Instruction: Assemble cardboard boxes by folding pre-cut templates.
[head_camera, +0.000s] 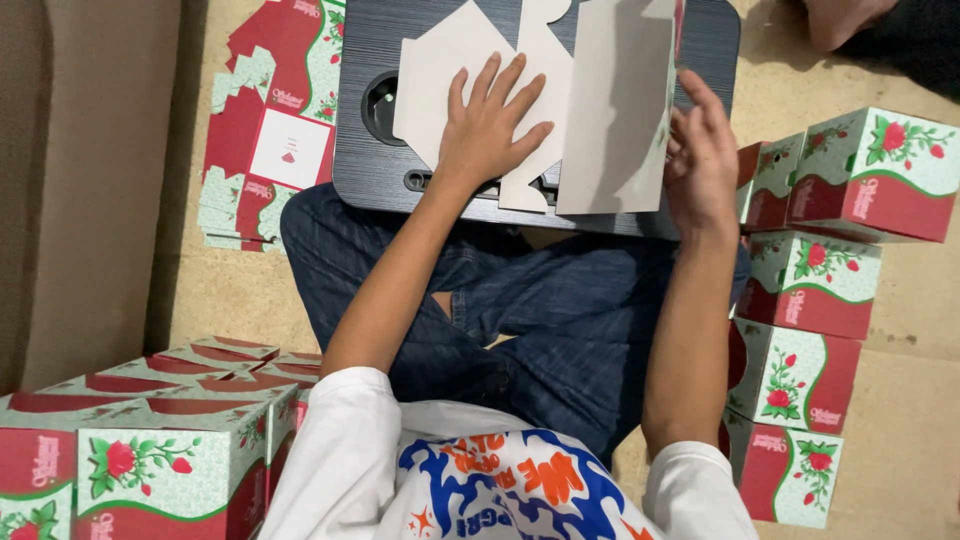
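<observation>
I see the dark lap tray (700, 45) resting across my crossed legs in jeans (540, 320), and it leaves me little spare room: its near edge sits just above my knees, and the flat cardboard box blank (450, 60) covers most of its top. A round cup hole (382, 105) shows at the tray's left, just beside the blank's edge. To the left of the tray, a stack of unfolded printed box blanks (275, 120) lies on the floor. To the right, a column of finished rose-printed boxes (805, 280) crowds close against my right forearm. More finished boxes (150, 440) are piled near my left elbow. Someone else's limb (840, 20) shows at the top right corner, well apart from my hands.

My left hand (490, 125) lies flat on the blank, fingers (520, 85) spread wide and pressing it down, gripping nothing. My right hand (700, 160) is at the raised side panel (615, 110) of the blank, its fingers loosely curled against the panel's right edge; I cannot tell whether they pinch it.
</observation>
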